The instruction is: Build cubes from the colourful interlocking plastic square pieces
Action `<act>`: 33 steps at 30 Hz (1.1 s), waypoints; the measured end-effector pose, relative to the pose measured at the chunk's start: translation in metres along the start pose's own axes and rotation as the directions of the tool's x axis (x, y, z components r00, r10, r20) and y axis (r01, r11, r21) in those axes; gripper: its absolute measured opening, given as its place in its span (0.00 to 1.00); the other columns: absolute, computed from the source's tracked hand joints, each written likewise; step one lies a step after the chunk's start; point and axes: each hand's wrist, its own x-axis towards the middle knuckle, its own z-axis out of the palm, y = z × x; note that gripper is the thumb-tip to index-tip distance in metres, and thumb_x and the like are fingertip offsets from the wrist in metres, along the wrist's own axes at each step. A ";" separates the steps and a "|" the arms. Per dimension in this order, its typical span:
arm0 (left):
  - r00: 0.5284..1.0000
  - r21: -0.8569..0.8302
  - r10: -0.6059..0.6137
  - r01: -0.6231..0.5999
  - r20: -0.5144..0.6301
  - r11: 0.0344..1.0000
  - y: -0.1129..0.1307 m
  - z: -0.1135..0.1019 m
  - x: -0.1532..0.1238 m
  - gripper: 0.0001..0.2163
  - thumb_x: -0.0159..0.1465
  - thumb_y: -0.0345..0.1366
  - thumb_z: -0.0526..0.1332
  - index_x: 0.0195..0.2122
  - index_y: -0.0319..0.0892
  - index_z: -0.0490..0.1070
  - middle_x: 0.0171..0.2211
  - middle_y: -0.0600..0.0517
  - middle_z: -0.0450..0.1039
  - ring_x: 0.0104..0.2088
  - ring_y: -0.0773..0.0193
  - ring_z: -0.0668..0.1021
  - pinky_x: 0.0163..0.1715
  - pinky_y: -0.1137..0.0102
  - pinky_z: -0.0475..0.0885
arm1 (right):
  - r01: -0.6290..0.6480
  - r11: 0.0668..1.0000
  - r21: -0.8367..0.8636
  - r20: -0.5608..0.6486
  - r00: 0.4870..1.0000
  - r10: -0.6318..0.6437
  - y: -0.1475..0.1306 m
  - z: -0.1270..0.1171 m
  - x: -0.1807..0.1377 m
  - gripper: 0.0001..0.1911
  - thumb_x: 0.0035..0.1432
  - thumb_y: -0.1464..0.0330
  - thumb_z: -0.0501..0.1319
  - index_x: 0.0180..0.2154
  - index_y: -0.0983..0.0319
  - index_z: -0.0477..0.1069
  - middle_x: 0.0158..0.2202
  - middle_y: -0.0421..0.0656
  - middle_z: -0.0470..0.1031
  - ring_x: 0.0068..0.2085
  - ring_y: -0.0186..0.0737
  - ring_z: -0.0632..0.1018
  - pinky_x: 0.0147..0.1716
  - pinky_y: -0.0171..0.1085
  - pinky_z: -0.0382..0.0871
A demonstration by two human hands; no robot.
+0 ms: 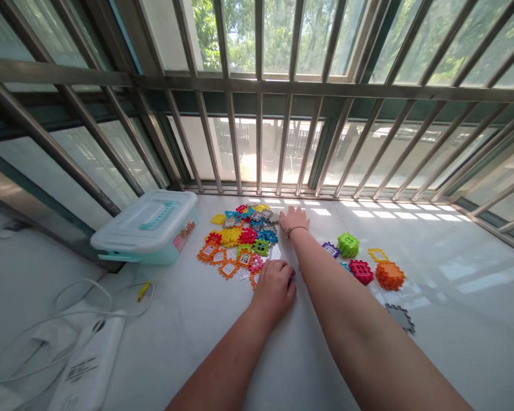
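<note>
A loose heap of toothed plastic building tiles (231, 236) in mixed colours lies on the white surface, several with window cut-outs. My right hand (294, 219), a thin bracelet at its wrist, reaches to the heap's far right edge with fingers spread, beside some grey tiles (270, 218). Closer to me, my left hand (276, 281) rests with curled fingers at the heap's near right edge, next to a pink tile (256, 262). Whatever its fingers hold, if anything, is hidden. Right of my right forearm stand a green stack (348, 245), a red stack (361, 272) and an orange stack (390, 275).
A lidded clear-and-teal plastic box (148, 228) stands left of the heap. A white power strip (89, 362) and cables lie at the near left. Single purple (330, 249), yellow (377, 254) and grey (400, 318) tiles lie around the stacks. Metal window bars (257, 87) border the far side.
</note>
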 end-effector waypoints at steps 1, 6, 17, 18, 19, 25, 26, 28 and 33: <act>1.000 0.003 -0.002 0.002 0.002 1.000 0.000 0.000 0.000 0.07 0.66 0.28 0.62 0.43 0.46 0.75 0.47 0.46 0.77 0.51 0.50 0.77 0.62 0.50 0.72 | -0.001 1.000 0.014 0.016 1.000 0.001 0.002 0.004 0.004 0.30 0.77 0.56 0.48 0.72 0.63 0.62 0.78 0.60 0.53 0.75 0.65 0.57 0.69 0.66 0.55; 1.000 0.034 0.006 -0.006 0.000 0.999 -0.002 0.003 0.000 0.06 0.67 0.30 0.63 0.43 0.46 0.75 0.47 0.46 0.76 0.52 0.50 0.77 0.69 0.48 0.67 | 0.151 0.985 0.083 0.062 0.986 -0.157 -0.007 0.019 0.001 0.25 0.79 0.60 0.46 0.65 0.63 0.71 0.70 0.58 0.69 0.71 0.56 0.65 0.71 0.57 0.54; 1.000 0.026 -0.017 0.017 0.004 1.000 -0.001 0.002 0.000 0.07 0.67 0.29 0.63 0.43 0.47 0.76 0.48 0.47 0.78 0.53 0.50 0.78 0.72 0.46 0.62 | 0.264 0.961 0.085 0.079 0.959 -0.271 0.012 -0.084 -0.070 0.19 0.76 0.67 0.54 0.62 0.63 0.75 0.59 0.53 0.81 0.58 0.48 0.79 0.56 0.40 0.68; 1.000 0.033 -0.015 0.015 0.006 0.999 -0.001 0.002 0.001 0.06 0.67 0.29 0.63 0.43 0.47 0.76 0.47 0.47 0.78 0.53 0.51 0.78 0.72 0.46 0.62 | 0.273 0.960 0.059 0.073 0.958 -0.277 0.024 -0.096 -0.087 0.18 0.74 0.67 0.57 0.60 0.62 0.75 0.57 0.52 0.82 0.57 0.48 0.80 0.56 0.40 0.68; 1.000 0.041 -0.013 0.012 0.008 0.999 0.000 0.002 0.001 0.06 0.67 0.29 0.63 0.43 0.47 0.76 0.47 0.47 0.78 0.52 0.51 0.78 0.72 0.46 0.62 | 0.305 0.952 0.000 0.059 0.951 -0.305 0.036 -0.104 -0.105 0.17 0.73 0.65 0.59 0.59 0.61 0.76 0.54 0.50 0.83 0.55 0.48 0.80 0.54 0.40 0.69; 1.000 0.066 -0.004 0.004 0.010 0.998 0.001 0.000 0.002 0.05 0.67 0.29 0.63 0.41 0.46 0.75 0.46 0.48 0.78 0.51 0.52 0.77 0.71 0.47 0.62 | 0.305 0.928 -0.215 0.115 0.951 -0.286 0.089 -0.072 -0.202 0.17 0.70 0.69 0.63 0.58 0.61 0.76 0.57 0.52 0.77 0.49 0.47 0.81 0.45 0.38 0.69; 1.000 0.065 0.000 0.000 0.010 0.998 0.001 0.000 0.002 0.05 0.68 0.29 0.63 0.41 0.46 0.75 0.46 0.48 0.78 0.51 0.52 0.78 0.71 0.46 0.62 | 0.303 0.919 -0.251 0.129 0.952 -0.278 0.093 -0.061 -0.209 0.16 0.69 0.70 0.63 0.57 0.62 0.76 0.57 0.53 0.76 0.49 0.48 0.80 0.46 0.39 0.69; 1.000 0.059 0.006 -0.007 0.010 0.998 0.001 -0.001 0.001 0.05 0.68 0.29 0.63 0.41 0.46 0.75 0.46 0.48 0.78 0.51 0.52 0.78 0.71 0.46 0.61 | 0.310 0.900 -0.306 0.119 0.951 -0.287 0.097 -0.044 -0.218 0.13 0.70 0.72 0.62 0.54 0.62 0.77 0.55 0.54 0.77 0.50 0.50 0.79 0.48 0.41 0.69; 1.000 0.038 -0.001 0.000 0.011 0.999 0.002 0.000 -0.001 0.06 0.67 0.29 0.63 0.42 0.46 0.75 0.47 0.48 0.78 0.52 0.52 0.77 0.72 0.46 0.60 | 0.304 0.911 -0.279 0.061 0.952 -0.299 0.099 -0.033 -0.223 0.05 0.71 0.71 0.63 0.45 0.61 0.78 0.48 0.51 0.79 0.47 0.49 0.78 0.48 0.42 0.69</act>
